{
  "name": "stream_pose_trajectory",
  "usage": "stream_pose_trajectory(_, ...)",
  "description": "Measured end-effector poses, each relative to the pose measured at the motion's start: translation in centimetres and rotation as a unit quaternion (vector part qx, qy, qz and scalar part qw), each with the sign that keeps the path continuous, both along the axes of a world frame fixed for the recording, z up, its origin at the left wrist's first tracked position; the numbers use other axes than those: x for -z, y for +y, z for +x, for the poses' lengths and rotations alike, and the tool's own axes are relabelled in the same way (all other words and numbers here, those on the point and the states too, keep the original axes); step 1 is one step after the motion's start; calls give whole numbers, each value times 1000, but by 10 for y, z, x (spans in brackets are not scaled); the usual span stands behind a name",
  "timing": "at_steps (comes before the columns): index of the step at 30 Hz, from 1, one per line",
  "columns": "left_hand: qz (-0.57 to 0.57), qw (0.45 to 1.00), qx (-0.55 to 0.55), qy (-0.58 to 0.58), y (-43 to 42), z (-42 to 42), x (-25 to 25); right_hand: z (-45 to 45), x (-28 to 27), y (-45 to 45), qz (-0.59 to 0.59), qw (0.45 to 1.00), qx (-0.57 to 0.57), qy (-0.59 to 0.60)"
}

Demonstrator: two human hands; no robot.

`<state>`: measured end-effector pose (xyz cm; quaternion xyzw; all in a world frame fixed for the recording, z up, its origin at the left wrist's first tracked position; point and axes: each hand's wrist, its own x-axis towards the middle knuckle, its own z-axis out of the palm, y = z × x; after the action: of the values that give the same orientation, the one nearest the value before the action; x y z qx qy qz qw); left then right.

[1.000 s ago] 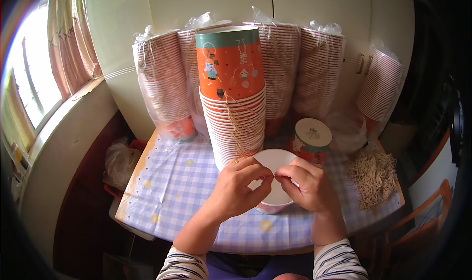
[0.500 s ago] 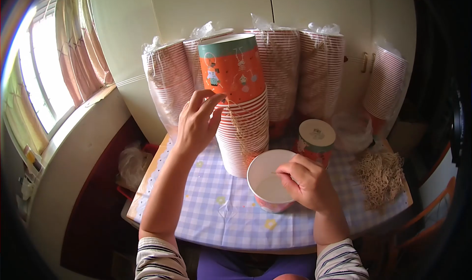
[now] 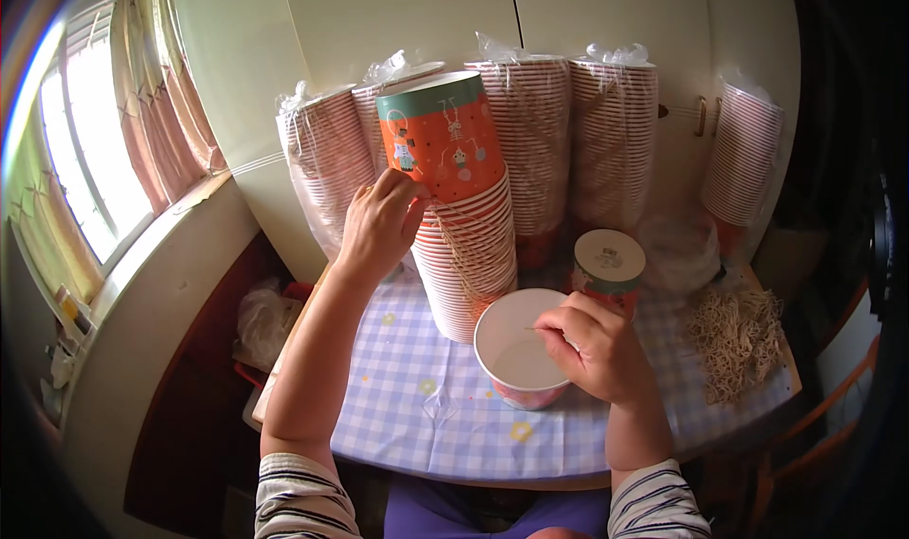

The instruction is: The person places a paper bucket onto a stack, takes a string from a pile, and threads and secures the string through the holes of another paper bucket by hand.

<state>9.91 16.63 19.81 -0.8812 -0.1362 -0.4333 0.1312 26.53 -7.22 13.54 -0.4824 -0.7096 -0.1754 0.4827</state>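
Orange and white, the stack [image 3: 469, 191] stands at eleven o'clock from our cup [image 3: 511, 350]. Our left hand [image 3: 381, 217] curls at its cords [image 3: 462, 244], grip unclear; our right hand [image 3: 595, 345] pinches a strand [image 3: 531, 328] over the cup. Tugging a snagged cord could topple the stack.

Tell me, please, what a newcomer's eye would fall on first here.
Probably the tall central stack of cups, topped by an orange cup, with the left hand at its side. Behind it stand bagged stacks; in front, the right hand is by an open cup.
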Motion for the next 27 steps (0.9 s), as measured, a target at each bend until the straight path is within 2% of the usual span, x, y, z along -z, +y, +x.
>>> stream_pose_trajectory(1, -5, 1000, -3, -4, 0, 0, 1, 0, 0, 0, 0, 1000, 0, -1)
stream_pose_trajectory(7, -234, 970, -15, -60, -15, 4, 5, 1, 2, 0, -5, 1000, 0, 0)
stream_pose_trajectory(10, -292, 954, -6, -70, -12, 4, 5, 1, 1, 0, -5, 1000, 0, 0)
stream_pose_trajectory(13, -263, 962, -34, -66, -13, 3, 7, 1, 1, 1, -4, 1000, -2, 1)
stream_pose_trajectory(19, -228, 971, -22, -71, -16, -1, 10, 1, 1, 1, -1, 1000, -6, -1)
stream_pose_trajectory(23, -253, 954, -6, -159, -26, -5, 19, 1, 1, 1, -4, 1000, -4, -1)
stream_pose_trajectory(27, -280, 929, 30, -242, -25, -6, 58, 0, 2, 2, -1, 1000, -3, -3)
